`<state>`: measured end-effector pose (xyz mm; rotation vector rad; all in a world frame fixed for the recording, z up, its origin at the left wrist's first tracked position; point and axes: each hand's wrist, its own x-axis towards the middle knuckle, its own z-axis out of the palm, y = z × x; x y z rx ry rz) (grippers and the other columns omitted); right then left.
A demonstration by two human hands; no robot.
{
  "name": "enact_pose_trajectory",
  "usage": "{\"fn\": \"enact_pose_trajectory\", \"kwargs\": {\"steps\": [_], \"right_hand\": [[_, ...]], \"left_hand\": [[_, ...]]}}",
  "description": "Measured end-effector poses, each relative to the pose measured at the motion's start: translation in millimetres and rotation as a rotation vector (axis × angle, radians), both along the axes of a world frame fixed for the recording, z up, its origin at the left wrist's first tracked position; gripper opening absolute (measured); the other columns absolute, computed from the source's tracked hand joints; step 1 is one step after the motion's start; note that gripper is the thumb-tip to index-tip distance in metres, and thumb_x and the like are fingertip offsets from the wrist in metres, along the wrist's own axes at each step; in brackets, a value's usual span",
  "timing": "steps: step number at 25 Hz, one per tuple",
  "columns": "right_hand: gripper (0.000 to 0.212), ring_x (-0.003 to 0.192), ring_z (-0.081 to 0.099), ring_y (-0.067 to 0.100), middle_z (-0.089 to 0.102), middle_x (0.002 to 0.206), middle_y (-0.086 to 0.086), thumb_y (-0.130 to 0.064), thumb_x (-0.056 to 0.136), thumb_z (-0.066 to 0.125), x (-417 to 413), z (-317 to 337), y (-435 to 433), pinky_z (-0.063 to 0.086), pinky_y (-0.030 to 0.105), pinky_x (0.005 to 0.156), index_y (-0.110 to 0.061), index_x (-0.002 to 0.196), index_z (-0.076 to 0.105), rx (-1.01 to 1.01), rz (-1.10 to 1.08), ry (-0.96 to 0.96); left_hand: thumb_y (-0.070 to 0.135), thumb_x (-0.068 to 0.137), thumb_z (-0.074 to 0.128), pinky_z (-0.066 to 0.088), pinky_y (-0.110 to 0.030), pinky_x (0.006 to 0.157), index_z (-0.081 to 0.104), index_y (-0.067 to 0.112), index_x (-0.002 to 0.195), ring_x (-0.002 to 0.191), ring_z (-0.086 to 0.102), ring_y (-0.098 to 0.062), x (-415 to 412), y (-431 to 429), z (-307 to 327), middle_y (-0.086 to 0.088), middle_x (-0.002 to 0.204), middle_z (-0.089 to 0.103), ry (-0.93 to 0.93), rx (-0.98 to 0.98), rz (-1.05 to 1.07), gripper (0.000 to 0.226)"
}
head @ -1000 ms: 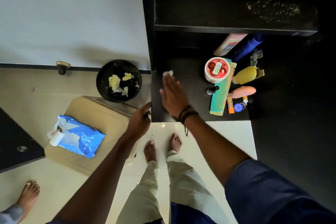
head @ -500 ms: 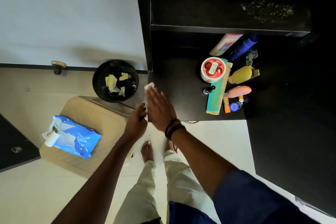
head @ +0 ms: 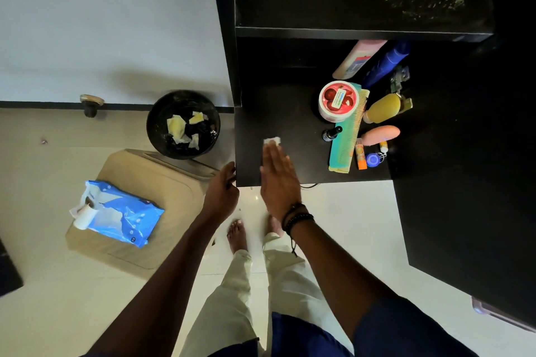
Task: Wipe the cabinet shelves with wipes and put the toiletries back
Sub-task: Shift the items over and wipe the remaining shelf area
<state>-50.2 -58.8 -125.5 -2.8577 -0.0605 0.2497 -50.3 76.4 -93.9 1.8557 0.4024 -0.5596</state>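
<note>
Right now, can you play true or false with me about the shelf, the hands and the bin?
1. The right hand presses a white wipe flat on the black shelf. True.
2. The blue wipes pack lies inside the bin. False: it lies on a tan box on the floor.
3. The black bin holds crumpled scraps. True.
4. The green comb lies on the floor. False: it lies on the shelf beside the red-lidded jar.
5. The left hand holds a bottle. False: it is at the shelf's front corner, with no bottle in it.
</note>
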Motion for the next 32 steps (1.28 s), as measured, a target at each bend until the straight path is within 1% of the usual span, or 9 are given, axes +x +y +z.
{"fn": "enact_pose_trajectory", "kwargs": {"steps": [3,7,10,16,22,26,28,30,32], "right_hand": [[0.07,0.136,0.042,0.029,0.043,0.148,0.011,-0.01,0.077,0.067,-19,0,6,0.032,0.038,0.111,-0.008,0.142,0.041,-0.047,0.164,-0.042],[0.074,0.11,0.059,0.034,0.058,0.131,0.014,0.004,0.068,0.067,-45,11,-55,0.054,0.039,0.09,-0.009,0.138,0.048,-0.015,-0.093,-0.064],[0.067,0.097,0.064,0.034,0.064,0.122,0.015,0.007,0.063,0.074,-20,3,-81,0.055,0.037,0.083,0.0,0.128,0.057,-0.275,-0.123,-0.076],[0.072,0.097,0.064,0.029,0.068,0.117,0.008,-0.006,0.055,0.088,26,6,-65,0.057,0.03,0.079,-0.007,0.122,0.063,-0.503,-0.121,0.163],[0.061,0.108,0.065,0.022,0.068,0.12,0.005,-0.026,0.065,0.08,63,19,-56,0.048,0.024,0.093,-0.01,0.122,0.064,-0.505,0.047,0.018],[0.061,0.131,0.04,0.037,0.04,0.145,0.023,-0.006,0.089,0.054,112,24,-38,0.03,0.036,0.112,0.001,0.144,0.03,-0.145,-0.124,0.052],[0.064,0.128,0.042,0.04,0.04,0.142,0.026,0.005,0.085,0.05,124,27,-26,0.035,0.039,0.108,-0.003,0.145,0.031,0.057,-0.065,0.038],[0.066,0.123,0.048,0.039,0.043,0.138,0.024,0.009,0.082,0.049,139,34,-22,0.041,0.038,0.102,-0.01,0.145,0.036,0.209,0.019,0.033],[0.067,0.125,0.047,0.038,0.043,0.139,0.024,0.005,0.085,0.052,166,36,-19,0.041,0.038,0.102,-0.01,0.146,0.032,0.242,-0.084,0.042]], "left_hand": [[-0.023,0.08,0.031,0.042,-0.003,0.077,0.044,0.006,0.136,0.112,0.05,-0.007,-1,1,4,0.004,0.122,0.052,-0.007,0.023,-0.011,0.064],[-0.016,0.083,0.034,0.048,-0.015,0.085,0.05,0.014,0.132,0.108,0.059,-0.008,4,4,1,0.003,0.123,0.061,-0.053,0.034,-0.057,0.06],[-0.008,0.087,0.041,0.049,-0.015,0.078,0.053,0.016,0.13,0.099,0.062,-0.007,5,-2,1,0.007,0.114,0.064,-0.091,0.06,-0.051,0.051],[-0.016,0.082,0.037,0.04,0.0,0.071,0.046,0.013,0.136,0.104,0.054,-0.006,-2,-3,1,0.006,0.119,0.058,-0.047,0.099,-0.068,0.063],[-0.004,0.082,0.038,0.05,-0.022,0.081,0.051,0.015,0.133,0.103,0.062,-0.017,4,-3,0,0.001,0.115,0.064,-0.078,0.119,-0.046,0.056],[-0.006,0.085,0.039,0.047,-0.025,0.088,0.044,0.018,0.14,0.111,0.053,-0.011,17,-1,-2,0.003,0.127,0.055,-0.032,0.139,-0.053,0.06],[-0.003,0.082,0.038,0.047,-0.034,0.099,0.042,0.02,0.141,0.12,0.052,-0.016,22,2,-2,-0.001,0.138,0.051,-0.001,0.139,-0.059,0.064],[-0.002,0.081,0.038,0.049,-0.039,0.098,0.045,0.022,0.139,0.114,0.056,-0.015,26,6,-3,0.001,0.133,0.055,0.013,0.137,-0.077,0.063],[0.004,0.08,0.037,0.048,-0.041,0.1,0.045,0.025,0.138,0.117,0.056,-0.013,29,11,-5,0.005,0.134,0.055,0.015,0.13,-0.094,0.061]]}}
